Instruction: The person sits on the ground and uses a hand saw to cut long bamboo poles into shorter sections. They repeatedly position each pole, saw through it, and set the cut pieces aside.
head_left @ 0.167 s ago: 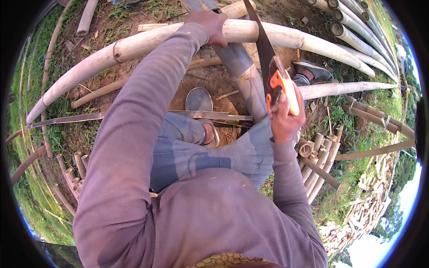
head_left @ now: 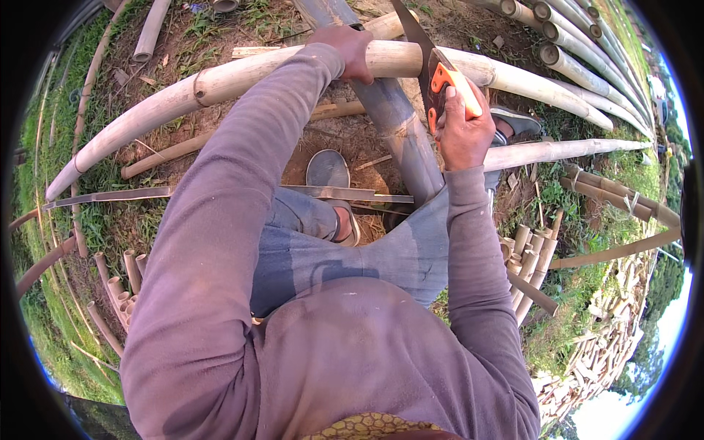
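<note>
A long pale bamboo pole (head_left: 220,81) lies across the top of the view, resting on a thick grey post (head_left: 400,125). My left hand (head_left: 345,50) presses down on the pole from above, fingers wrapped over it. My right hand (head_left: 462,128) grips the orange handle of a hand saw (head_left: 429,55), whose dark blade crosses the pole just right of my left hand. My knee in grey trousers (head_left: 411,249) is raised below the pole.
More bamboo poles (head_left: 579,51) are stacked at the upper right. Short cut bamboo pieces (head_left: 528,257) lie at the right and at the lower left (head_left: 121,286). A thin metal strip (head_left: 110,196) and a round lid (head_left: 328,169) lie on the dirt.
My right hand and the saw have shifted slightly along the cut; my left hand stays on the pole.
</note>
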{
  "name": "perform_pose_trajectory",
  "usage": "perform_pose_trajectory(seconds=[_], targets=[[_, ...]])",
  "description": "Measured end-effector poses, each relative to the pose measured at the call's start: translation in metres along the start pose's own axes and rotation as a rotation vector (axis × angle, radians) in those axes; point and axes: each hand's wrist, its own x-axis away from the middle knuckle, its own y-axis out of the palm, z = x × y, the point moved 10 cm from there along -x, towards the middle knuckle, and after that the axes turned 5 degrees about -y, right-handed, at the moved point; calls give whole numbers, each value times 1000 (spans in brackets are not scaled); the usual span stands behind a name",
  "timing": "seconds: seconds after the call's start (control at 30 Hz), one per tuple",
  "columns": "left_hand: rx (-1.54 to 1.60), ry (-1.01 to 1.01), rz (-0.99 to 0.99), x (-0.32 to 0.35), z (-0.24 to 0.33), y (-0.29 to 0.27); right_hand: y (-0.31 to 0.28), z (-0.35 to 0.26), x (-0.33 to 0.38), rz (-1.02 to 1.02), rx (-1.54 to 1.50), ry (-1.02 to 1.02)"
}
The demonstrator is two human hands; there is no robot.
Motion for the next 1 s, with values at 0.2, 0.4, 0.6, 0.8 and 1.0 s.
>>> perform_pose_trajectory(seconds=[0.2, 0.4, 0.6, 0.8, 1.0], targets=[[34, 3, -1, -6, -12, -5, -90, -34, 160, -15, 57, 43], [14, -5, -5, -6, -1, 4, -19, 10, 49, 11, -48, 101], [44, 38, -14, -15, -8, -8, -11, 12, 42, 74, -60, 86], [100, 96, -40, -38, -17, 3, -117, -20, 214, 70, 121, -30], [71, 110, -30, -37, -3, -2, -6, 14, 9, 95, 112, -51]])
